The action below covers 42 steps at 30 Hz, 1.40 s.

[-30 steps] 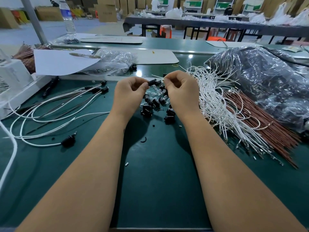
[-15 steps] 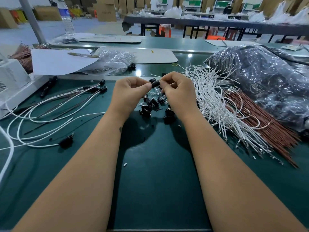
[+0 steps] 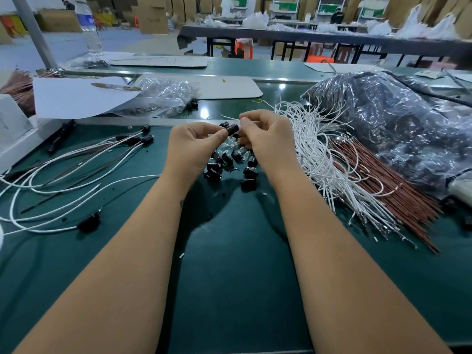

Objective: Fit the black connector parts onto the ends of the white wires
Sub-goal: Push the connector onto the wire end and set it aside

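On your far left, finished white wires (image 3: 63, 172) with black ends lie looped on the green table (image 3: 229, 277). Your left hand (image 3: 191, 146) pinches a black connector part (image 3: 233, 129) at its fingertips, raised above the table. Your right hand (image 3: 265, 139) meets it, fingers curled, pinching a thin white wire (image 3: 229, 118) at the part's end. Loose black connectors (image 3: 229, 164) lie beneath; a bundle of white wires (image 3: 324, 159) sprawls right.

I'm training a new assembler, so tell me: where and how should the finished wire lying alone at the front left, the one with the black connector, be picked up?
Pinch the black connector across its sides, coming from above. It is the thickest part and lies flat on the green mat, with free space around it, while its white wire is thin and limp.
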{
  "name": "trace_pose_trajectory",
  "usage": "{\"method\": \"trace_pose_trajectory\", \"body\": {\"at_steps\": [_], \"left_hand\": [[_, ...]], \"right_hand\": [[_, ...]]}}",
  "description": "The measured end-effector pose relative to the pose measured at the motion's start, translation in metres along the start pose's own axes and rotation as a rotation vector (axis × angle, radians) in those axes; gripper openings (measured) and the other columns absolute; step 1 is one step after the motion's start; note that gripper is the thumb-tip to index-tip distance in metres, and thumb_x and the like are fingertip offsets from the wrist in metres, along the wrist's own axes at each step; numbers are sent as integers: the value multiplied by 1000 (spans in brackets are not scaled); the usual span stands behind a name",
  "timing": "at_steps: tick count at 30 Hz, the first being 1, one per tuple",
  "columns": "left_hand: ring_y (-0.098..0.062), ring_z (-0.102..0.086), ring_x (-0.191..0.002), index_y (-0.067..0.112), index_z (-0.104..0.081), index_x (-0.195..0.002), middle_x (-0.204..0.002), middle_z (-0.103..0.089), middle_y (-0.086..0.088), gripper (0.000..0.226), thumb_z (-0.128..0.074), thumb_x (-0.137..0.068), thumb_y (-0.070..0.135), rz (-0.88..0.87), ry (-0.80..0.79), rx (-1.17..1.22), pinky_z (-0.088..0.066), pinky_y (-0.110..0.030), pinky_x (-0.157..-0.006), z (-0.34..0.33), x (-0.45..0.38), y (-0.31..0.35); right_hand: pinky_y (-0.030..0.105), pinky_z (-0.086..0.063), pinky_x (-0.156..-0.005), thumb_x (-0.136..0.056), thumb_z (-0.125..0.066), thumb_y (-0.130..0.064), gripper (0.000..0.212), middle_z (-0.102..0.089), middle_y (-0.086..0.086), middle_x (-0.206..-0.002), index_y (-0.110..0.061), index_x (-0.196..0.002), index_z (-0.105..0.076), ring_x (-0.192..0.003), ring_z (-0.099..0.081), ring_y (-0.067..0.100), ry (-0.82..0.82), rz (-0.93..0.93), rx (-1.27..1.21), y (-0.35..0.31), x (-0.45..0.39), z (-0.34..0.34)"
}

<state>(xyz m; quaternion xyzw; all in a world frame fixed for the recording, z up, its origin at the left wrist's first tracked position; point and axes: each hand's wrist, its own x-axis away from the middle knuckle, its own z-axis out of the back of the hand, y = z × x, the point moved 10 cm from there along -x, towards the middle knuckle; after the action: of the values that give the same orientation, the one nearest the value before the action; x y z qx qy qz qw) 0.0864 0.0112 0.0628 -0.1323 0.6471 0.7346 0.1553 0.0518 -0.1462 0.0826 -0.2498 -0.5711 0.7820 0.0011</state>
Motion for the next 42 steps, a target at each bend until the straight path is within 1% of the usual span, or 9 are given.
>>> {"method": "trace_pose_trajectory", "body": {"at_steps": [5, 8, 11, 16, 20, 25, 31, 37, 42], "left_hand": [[-15, -39, -54, 19, -70, -75, -60, -47, -9, 10, -72, -84, 20, -25, -11, -122, -34, -23, -56, -8, 1, 0], [-6, -29, -44, 21, -69, -72, -47, -38, 5, 13, -73, -84, 18, -48, -43, -144, -28, -17, -46, -15, 3, -1], [-6, -29, -41, 25, -69, -71, -42, -36, 12, 15, -72, -84, 20, -67, -73, -208, -26, -16, -44, -20, 3, -2], [-5, -34, -39, 28, -67, -69, -37, -40, 15, 17, -70, -85, 20, -89, -85, -244, -28, -11, -42, -22, 4, 0], [-6, -33, -39, 26, -68, -71, -38, -39, 15, 15, -70, -85, 22, -80, -75, -241, -28, -11, -42, -20, 2, -4], [-4, -32, -40, 26, -69, -72, -39, -40, 14, 13, -70, -85, 26, -62, -84, -246, -29, -12, -42, -20, 0, -11], [-4, -30, -40, 26, -69, -74, -40, -39, 14, 12, -71, -86, 23, -59, -104, -217, -28, -13, -42, -22, -1, -12], [-6, -25, -43, 25, -69, -75, -46, -34, 11, 15, -69, -88, 18, -60, -96, -112, -26, -16, -44, -23, 2, -8], [-6, -42, -53, 13, -64, -92, -67, -55, 3, 8, -59, -95, 19, -108, 101, -163, -37, -22, -53, -1, 0, -2]], "right_hand": [[34, -56, -71, -91, -51, -8, 18, -68, 3, -83, -12, -94, -68, -73, -64, 16, 295, -37, 94, -10, -24, 81], [28, -46, -58, -87, -47, 2, 29, -66, -1, -91, -12, -98, -70, -64, -56, 11, 375, -113, 391, 4, -26, 132], [32, -48, -63, -86, -46, 6, 29, -65, 7, -93, -7, -97, -70, -73, -59, 21, 505, -259, 684, 24, -11, 187], [36, -42, -63, -87, -52, 3, 12, -50, 10, -71, -3, -77, -49, -73, -53, 31, 409, -486, 979, 61, 8, 208], [42, -52, -74, -87, -48, 7, 12, -62, 20, -94, -1, -81, -55, -93, -58, 36, 383, -421, 1077, 67, 8, 192], [32, -43, -55, -82, -48, 12, 21, -58, 14, -76, -3, -73, -59, -74, -58, 31, 484, -420, 1005, 71, 14, 200], [43, -42, -94, -90, -60, -7, 11, -66, 13, -106, -4, -97, -68, -107, -48, 32, 711, -199, 1073, 21, 24, 203], [28, -40, -81, -100, -43, -15, 15, -55, -2, -90, -9, -103, -57, -91, -46, 17, 663, 175, 874, -49, -2, 152], [28, -47, -60, -99, -45, -9, 7, -63, 2, -75, -13, -95, -49, -62, -58, 8, 498, 66, -239, -40, -20, 100]]}}
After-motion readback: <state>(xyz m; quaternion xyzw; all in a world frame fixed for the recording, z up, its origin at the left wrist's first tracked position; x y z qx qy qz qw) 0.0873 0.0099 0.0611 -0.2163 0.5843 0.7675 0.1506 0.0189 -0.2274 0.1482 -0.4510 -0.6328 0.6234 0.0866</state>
